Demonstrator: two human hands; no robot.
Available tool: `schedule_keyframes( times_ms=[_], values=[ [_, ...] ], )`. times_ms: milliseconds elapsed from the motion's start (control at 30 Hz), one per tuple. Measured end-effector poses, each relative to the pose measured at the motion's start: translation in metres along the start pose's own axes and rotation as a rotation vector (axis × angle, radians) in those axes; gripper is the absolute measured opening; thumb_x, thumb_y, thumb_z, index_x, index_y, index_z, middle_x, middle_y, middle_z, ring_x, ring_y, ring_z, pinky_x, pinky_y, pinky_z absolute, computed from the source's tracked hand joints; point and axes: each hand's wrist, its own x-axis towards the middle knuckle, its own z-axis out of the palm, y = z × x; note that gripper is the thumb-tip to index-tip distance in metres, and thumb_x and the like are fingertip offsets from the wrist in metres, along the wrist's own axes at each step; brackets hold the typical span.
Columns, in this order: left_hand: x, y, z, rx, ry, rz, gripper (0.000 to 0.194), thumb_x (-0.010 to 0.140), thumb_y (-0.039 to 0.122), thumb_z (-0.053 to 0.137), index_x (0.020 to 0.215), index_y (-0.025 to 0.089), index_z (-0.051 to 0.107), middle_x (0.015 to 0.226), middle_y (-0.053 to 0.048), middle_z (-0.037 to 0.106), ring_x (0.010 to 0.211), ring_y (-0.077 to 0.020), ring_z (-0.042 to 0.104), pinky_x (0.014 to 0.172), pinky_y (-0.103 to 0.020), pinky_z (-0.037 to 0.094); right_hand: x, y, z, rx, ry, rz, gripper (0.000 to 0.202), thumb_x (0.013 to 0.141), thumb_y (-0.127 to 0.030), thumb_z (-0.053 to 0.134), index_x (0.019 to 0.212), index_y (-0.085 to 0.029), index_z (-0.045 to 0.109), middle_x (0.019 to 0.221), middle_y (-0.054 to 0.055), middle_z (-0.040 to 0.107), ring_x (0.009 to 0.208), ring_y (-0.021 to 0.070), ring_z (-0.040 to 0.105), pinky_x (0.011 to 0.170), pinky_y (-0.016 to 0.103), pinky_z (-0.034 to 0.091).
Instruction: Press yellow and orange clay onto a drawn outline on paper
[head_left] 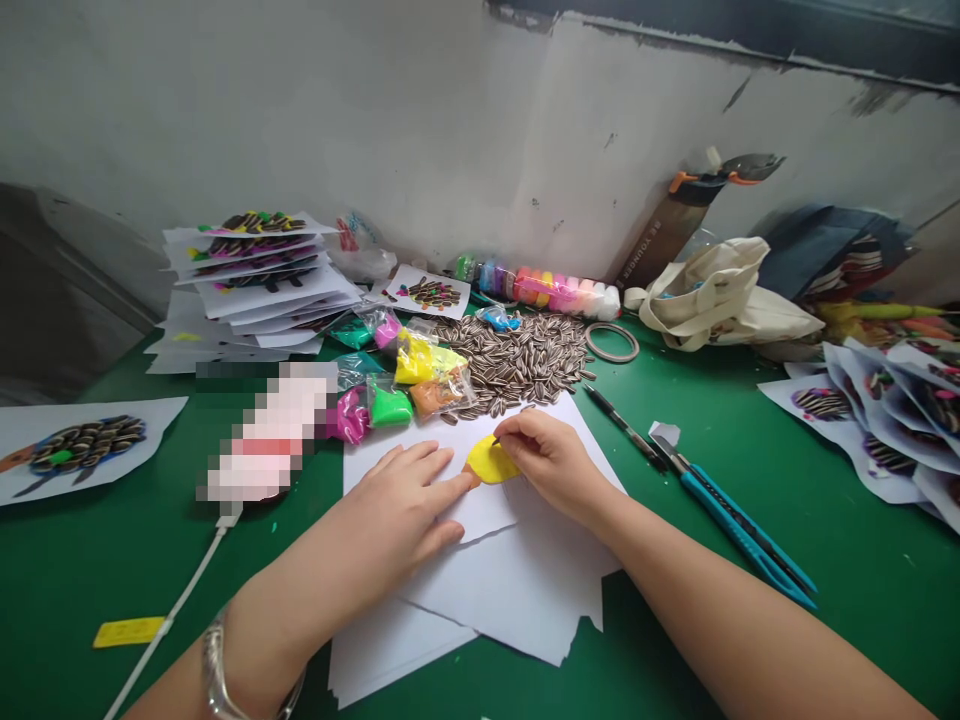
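Observation:
My left hand (409,500) lies flat on a sheet of white paper (487,515), its fingers spread. Its index fingertip reaches an orange bit of clay (472,474) beside a flattened yellow oval of modelling clay (491,462). Over that oval, my right hand (551,460) pinches a small dark sunflower seed (496,440), which is partly hidden by the fingertips. Behind the paper is a heap of striped sunflower seeds (517,360). Small bags of coloured clay, among them a green one (390,404) and a yellow one (415,358), lie left of the heap.
A blue utility knife (742,535), a black pen (622,425) and a tape ring (612,342) lie to the right. A charging phone (262,440) sits left. Seed-decorated sheets are stacked (262,290) at back left. A bottle (667,220) and cloth bag (720,295) stand at the wall.

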Motion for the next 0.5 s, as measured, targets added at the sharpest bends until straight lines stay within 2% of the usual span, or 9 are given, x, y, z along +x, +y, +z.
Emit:
schedule_keyframes(
  times_ms=[67, 167, 267, 367, 500],
  values=[
    [0.000, -0.001, 0.001, 0.015, 0.021, 0.010, 0.037, 0.092, 0.026, 0.060, 0.129, 0.028, 0.059, 0.129, -0.011, 0.059, 0.127, -0.0334, 0.048, 0.104, -0.049, 0.044, 0.000, -0.001, -0.001, 0.003, 0.000, -0.002, 0.016, 0.090, -0.016, 0.053, 0.085, -0.021, 0.068, 0.082, 0.002, 0.067, 0.076, 0.0161, 0.060, 0.068, 0.028, 0.046],
    [0.001, -0.001, -0.003, -0.052, -0.010, -0.011, 0.029, 0.094, 0.025, 0.057, 0.122, 0.027, 0.061, 0.120, -0.008, 0.061, 0.117, -0.0285, 0.054, 0.097, -0.042, 0.048, -0.001, -0.003, -0.002, -0.011, 0.022, -0.034, 0.016, 0.090, -0.015, 0.053, 0.086, -0.021, 0.067, 0.082, 0.002, 0.066, 0.076, 0.0160, 0.059, 0.068, 0.028, 0.046],
    [0.003, -0.001, -0.007, -0.114, -0.051, -0.060, 0.017, 0.095, 0.023, 0.054, 0.109, 0.025, 0.063, 0.110, -0.006, 0.061, 0.105, -0.0243, 0.057, 0.090, -0.037, 0.051, -0.005, -0.009, -0.001, -0.116, 0.020, -0.172, 0.018, 0.094, -0.014, 0.051, 0.089, -0.021, 0.067, 0.085, 0.005, 0.066, 0.078, 0.0172, 0.058, 0.070, 0.030, 0.044],
    [0.003, -0.001, -0.007, -0.109, -0.042, -0.061, 0.020, 0.095, 0.022, 0.054, 0.113, 0.025, 0.062, 0.116, -0.007, 0.060, 0.113, -0.0262, 0.054, 0.098, -0.043, 0.048, -0.011, -0.017, 0.002, -0.224, -0.069, -0.349, 0.021, 0.097, -0.013, 0.049, 0.093, -0.020, 0.068, 0.087, 0.006, 0.069, 0.081, 0.0181, 0.056, 0.074, 0.033, 0.041],
    [0.002, -0.001, -0.004, -0.106, -0.041, -0.054, 0.025, 0.095, 0.022, 0.054, 0.120, 0.026, 0.059, 0.124, -0.008, 0.058, 0.121, -0.0272, 0.050, 0.103, -0.047, 0.045, -0.016, -0.026, 0.008, -0.297, -0.167, -0.407, 0.023, 0.097, -0.011, 0.047, 0.102, -0.021, 0.068, 0.093, 0.006, 0.070, 0.086, 0.0193, 0.053, 0.075, 0.034, 0.038]
  ],
)
